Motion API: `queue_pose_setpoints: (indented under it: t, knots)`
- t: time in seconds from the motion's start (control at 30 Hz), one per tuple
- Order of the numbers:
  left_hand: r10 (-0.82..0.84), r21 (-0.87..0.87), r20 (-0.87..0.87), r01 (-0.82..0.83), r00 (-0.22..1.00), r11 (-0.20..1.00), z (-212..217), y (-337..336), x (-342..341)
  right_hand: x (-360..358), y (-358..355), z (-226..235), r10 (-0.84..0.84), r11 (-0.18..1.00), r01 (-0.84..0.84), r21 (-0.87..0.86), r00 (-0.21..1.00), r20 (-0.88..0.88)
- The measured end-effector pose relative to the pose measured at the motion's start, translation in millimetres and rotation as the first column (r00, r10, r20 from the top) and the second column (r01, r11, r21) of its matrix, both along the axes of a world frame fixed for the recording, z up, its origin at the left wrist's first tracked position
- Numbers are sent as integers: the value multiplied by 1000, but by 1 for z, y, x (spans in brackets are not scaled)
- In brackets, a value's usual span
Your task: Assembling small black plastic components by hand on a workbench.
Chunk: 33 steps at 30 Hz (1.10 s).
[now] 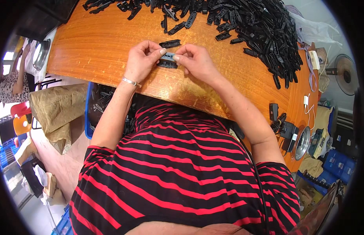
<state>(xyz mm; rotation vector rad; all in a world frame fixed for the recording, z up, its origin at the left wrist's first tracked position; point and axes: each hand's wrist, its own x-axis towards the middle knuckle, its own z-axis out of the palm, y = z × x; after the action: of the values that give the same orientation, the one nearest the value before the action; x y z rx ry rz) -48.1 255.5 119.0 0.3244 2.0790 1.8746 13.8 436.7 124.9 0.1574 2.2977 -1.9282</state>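
Left hand (142, 61) and right hand (198, 64) pinch a grey strip (168, 56) at its ends, long axis left-right.

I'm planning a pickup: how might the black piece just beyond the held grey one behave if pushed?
The black piece is probably light, being small and slim. Its straight outline suggests it would stay stiff. Long and angular, it would likely slide on the table rather than roll.

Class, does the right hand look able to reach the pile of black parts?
Probably yes, once the right hand releases the grey piece: only tabletop separates it from the black pile.
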Motion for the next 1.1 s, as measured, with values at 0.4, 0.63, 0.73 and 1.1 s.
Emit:
queue_pose_setpoints:
  t: [0.4, 0.63, 0.73, 1.1]
  knots:
    - [-25, -180, 7, 26, 1000, 983, -19, -4, -4, -1, -6, -11, -2, 996, -14, 93, 986, 164]
    - [82, 343, 155, -132, 984, 930, -8, 16, 18, 13, -31, -8, -28, 973, 46, -226, 996, 85]
    - [-2, 394, 296, -120, 955, 911, -11, 16, 23, 17, -32, -10, 89, 985, -85, -148, 996, 24]
    - [-69, 193, 36, 61, 997, 979, 7, 5, 13, -4, -7, 9, -55, 975, 54, -213, 999, 4]
